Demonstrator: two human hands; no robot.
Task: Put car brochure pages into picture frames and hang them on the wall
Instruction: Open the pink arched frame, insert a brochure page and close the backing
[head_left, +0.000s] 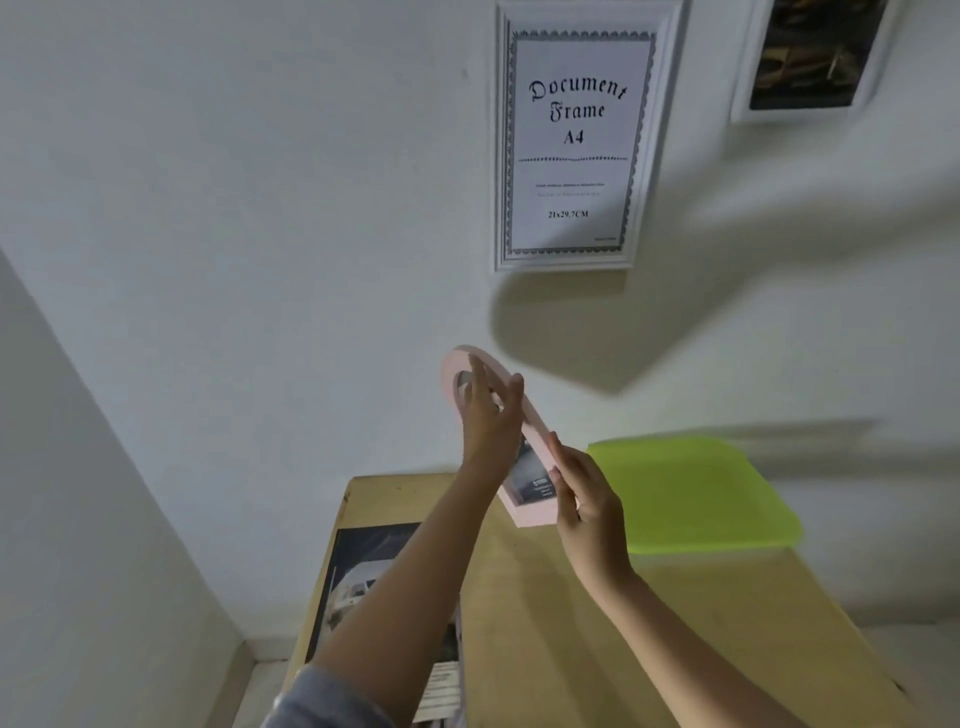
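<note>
A pink picture frame (530, 512) with a printed page showing in its opening is held up between both hands, above the table and a little in front of the wall. My left hand (488, 415) lies against its upper part with the fingers spread and fairly straight. My right hand (582, 499) grips its lower edge, thumb on the front. On the wall above hangs a white frame (574, 140) with a "Document Frame A4" sheet. A second white frame (810, 57) with a dark picture hangs at the top right. A car brochure (358, 582) lies on the table's left side.
The wooden table (701, 623) stands against the white wall. A lime-green tray (691, 493) rests on its far right part. More printed pages (441, 686) lie near the table's front, partly hidden by my left arm. A side wall closes in on the left.
</note>
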